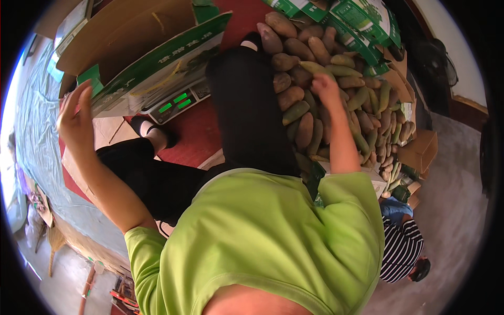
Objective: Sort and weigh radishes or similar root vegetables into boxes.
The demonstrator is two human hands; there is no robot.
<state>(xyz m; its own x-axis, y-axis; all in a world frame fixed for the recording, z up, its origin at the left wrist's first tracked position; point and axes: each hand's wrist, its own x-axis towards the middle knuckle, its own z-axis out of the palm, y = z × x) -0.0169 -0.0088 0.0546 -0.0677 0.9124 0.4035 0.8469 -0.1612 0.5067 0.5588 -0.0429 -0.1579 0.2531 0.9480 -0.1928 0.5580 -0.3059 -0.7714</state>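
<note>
My left hand [77, 123] is raised beside the near left end of a large open cardboard carton [157, 63], thumb and fingers apart, holding nothing. The carton is green and white outside and sits on a weighing scale [176, 105] with lit green digits. To the right lies a big heap of long root vegetables that look like radishes [304, 130], some green, some muddy reddish-brown. Over the heap's far part, my right hand [326, 90] has its fingers curled against a pale green radish [314, 67]; the fingertips are partly hidden.
Green and white cartons [362, 26] stand behind the heap, and a brown cardboard box [418, 152] is at its right. A fan [436, 60] stands far right. Another person in a striped top [401, 249] is at lower right. Pale plastic sheeting [39, 126] covers the left side.
</note>
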